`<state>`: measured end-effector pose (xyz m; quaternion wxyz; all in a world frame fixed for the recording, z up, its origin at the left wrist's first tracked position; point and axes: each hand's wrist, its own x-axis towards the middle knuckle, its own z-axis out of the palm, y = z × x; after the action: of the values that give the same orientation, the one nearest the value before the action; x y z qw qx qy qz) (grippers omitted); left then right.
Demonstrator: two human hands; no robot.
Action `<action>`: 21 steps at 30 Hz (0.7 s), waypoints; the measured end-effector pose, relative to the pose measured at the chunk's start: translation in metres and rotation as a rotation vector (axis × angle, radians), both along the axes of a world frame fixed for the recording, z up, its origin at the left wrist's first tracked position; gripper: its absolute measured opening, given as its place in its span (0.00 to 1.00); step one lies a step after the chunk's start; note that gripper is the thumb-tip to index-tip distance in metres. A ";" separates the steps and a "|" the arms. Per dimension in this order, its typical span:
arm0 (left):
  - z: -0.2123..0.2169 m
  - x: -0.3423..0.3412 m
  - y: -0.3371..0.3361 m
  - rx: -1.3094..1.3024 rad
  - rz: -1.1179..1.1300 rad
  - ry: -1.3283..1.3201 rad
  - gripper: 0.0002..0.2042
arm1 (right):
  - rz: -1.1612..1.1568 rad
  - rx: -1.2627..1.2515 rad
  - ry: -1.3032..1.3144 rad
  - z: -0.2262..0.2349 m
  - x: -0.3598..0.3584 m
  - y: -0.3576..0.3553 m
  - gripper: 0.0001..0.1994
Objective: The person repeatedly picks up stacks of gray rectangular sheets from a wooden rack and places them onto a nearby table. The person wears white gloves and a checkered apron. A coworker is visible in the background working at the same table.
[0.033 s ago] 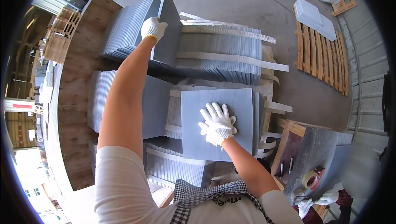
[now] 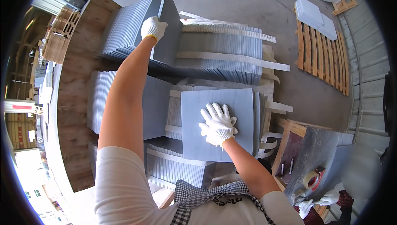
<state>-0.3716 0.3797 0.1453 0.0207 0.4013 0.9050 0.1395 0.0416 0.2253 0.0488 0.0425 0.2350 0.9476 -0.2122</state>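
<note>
My left hand (image 2: 153, 28), in a white knitted glove, is closed on the near edge of a grey square tile (image 2: 170, 36) that stands upright, slightly apart from the row of tiles (image 2: 128, 26) on its left. The fingertips are partly hidden. My right hand (image 2: 218, 125), gloved the same way, lies palm down with fingers spread on a flat grey tile (image 2: 244, 113). That tile rests on top of other tiles, whose edges show at its right side.
Strapped rows of upright tiles (image 2: 223, 43) stand beyond the flat tile. A wooden board (image 2: 76, 101) borders the left side. A slatted pallet (image 2: 322, 55) carries white foam blocks (image 2: 310, 14). At lower right a co-worker's gloved hands (image 2: 326, 200) are near a tape roll (image 2: 312, 179).
</note>
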 end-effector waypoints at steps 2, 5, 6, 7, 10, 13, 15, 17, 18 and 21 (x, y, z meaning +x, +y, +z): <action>-0.007 0.002 0.006 -0.014 0.019 0.011 0.20 | -0.024 -0.018 -0.011 -0.006 -0.002 0.001 0.34; -0.021 0.004 0.015 -0.005 0.048 0.075 0.20 | -0.041 -0.031 -0.015 -0.007 -0.003 0.003 0.35; -0.026 -0.001 0.018 -0.002 0.043 0.105 0.20 | -0.042 -0.040 -0.010 -0.007 -0.004 0.004 0.35; -0.032 -0.008 0.015 0.000 0.050 0.132 0.20 | -0.030 -0.050 -0.008 -0.008 -0.005 0.002 0.35; -0.034 -0.017 0.039 -0.068 0.048 0.075 0.21 | -0.040 -0.030 -0.015 -0.015 -0.004 0.002 0.35; -0.038 -0.028 0.055 -0.118 0.011 0.111 0.20 | -0.035 -0.047 -0.017 -0.016 -0.004 0.003 0.35; -0.040 -0.038 0.063 -0.151 0.004 0.102 0.20 | -0.029 -0.056 -0.021 -0.016 -0.004 0.002 0.36; -0.039 -0.041 0.074 -0.159 0.047 0.101 0.20 | -0.031 -0.047 0.002 -0.020 -0.004 0.002 0.36; -0.040 -0.046 0.075 -0.154 0.057 0.103 0.20 | -0.026 -0.038 0.026 -0.023 -0.003 0.002 0.37; -0.028 -0.045 0.060 -0.182 0.088 0.152 0.21 | -0.016 -0.038 0.014 -0.012 -0.003 0.004 0.36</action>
<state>-0.4170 0.4401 0.1169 -0.0179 0.3671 0.9296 0.0269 0.0385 0.2290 0.0370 0.0388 0.2404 0.9417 -0.2321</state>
